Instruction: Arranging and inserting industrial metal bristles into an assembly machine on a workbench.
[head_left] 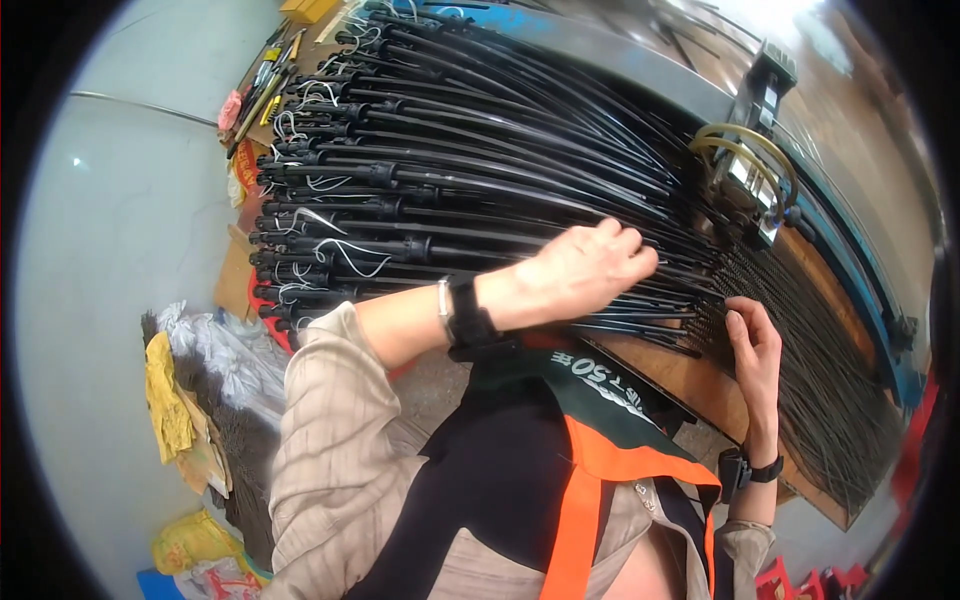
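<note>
A dense row of long black tubes (480, 180), which look like umbrella shafts, lies side by side with collars and white cords at their left ends. My left hand (590, 268) is over the right-hand part of the row, fingers curled in; whatever is in its grasp is hidden under the palm. Close to the tubes' right ends is my right hand (755, 345), thumb and fingers drawn together at the edge of a bundle of long thin dark springs (835, 400). Anything between those fingertips is too small to make out.
A pneumatic fixture (750, 175) with yellowish hoses stands beyond the tube ends, beside a blue metal rail (850, 260). Pens and tools (270, 85) lie at the far left table edge. Bags and yellow wrapping (170, 400) are at lower left.
</note>
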